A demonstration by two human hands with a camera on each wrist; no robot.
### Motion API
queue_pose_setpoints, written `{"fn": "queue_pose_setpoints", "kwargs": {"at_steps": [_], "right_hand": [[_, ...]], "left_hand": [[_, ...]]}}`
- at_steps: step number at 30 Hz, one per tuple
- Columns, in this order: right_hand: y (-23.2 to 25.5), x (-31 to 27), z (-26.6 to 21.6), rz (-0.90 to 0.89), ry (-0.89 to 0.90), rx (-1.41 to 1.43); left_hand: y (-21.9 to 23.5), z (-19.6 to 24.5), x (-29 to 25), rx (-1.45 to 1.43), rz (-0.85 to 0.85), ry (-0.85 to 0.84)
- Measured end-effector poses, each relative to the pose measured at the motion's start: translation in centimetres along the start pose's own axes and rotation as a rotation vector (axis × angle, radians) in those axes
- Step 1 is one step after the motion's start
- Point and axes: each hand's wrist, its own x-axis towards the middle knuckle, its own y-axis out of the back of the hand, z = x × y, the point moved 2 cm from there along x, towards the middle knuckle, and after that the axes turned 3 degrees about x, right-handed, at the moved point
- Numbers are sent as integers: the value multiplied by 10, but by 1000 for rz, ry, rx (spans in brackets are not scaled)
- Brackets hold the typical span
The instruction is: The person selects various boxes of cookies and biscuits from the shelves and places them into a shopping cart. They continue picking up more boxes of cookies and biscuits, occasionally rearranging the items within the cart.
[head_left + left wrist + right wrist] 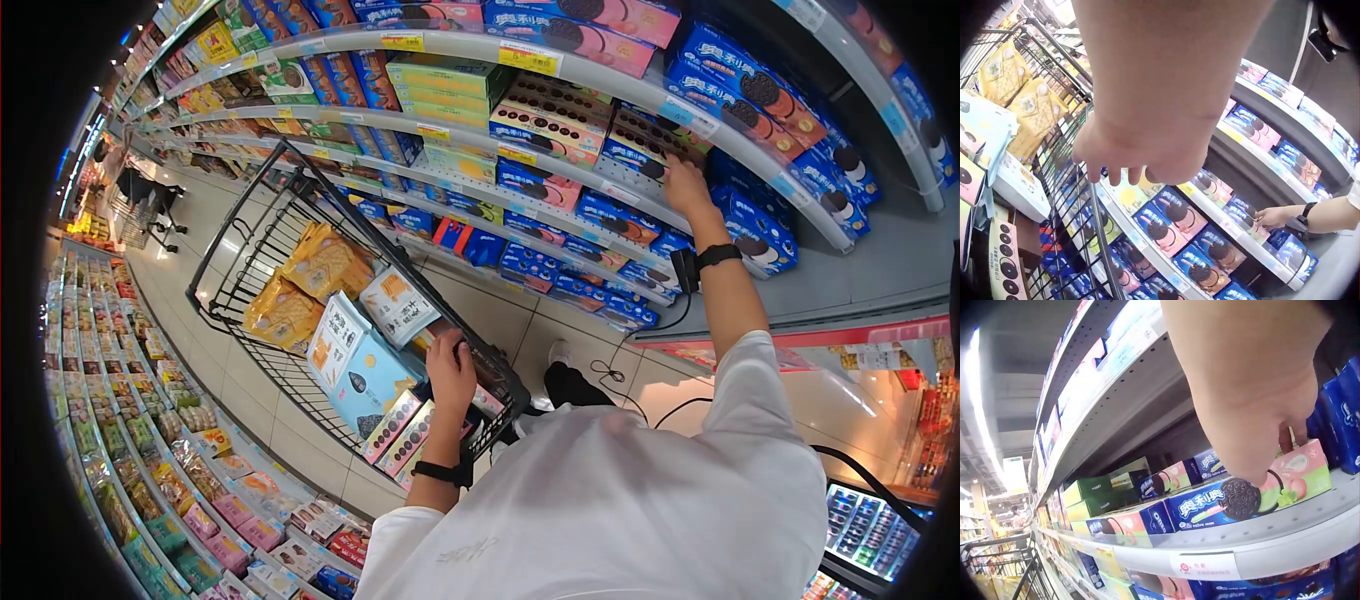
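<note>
Left hand (452,368) gripping cart handle (490,372), right hand (686,186) seemingly touching cookie box (1241,497)

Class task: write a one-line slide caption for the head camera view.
In a shop aisle, the left hand grips the trolley handle while the right hand reaches a biscuit box on the shelf.

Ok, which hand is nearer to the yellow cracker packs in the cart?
The left. The left hand grips the cart handle, with the yellow cracker packs further forward in the basket. The right hand is up at the shelf's cookie boxes, outside the cart.
</note>
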Motion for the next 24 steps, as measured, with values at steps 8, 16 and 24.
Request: {"fn": "queue_pose_setpoints", "kwargs": {"at_steps": [8, 16, 24], "right_hand": [[-2, -4, 3, 64, 91, -111], [5, -1, 1, 74, 73, 21], [45, -39, -8, 197, 124, -70]], "left_hand": [[-13, 14, -10, -24, -64, 157], [-16, 29, -10, -30, -80, 186], [-2, -9, -21, 22, 88, 184]]}}
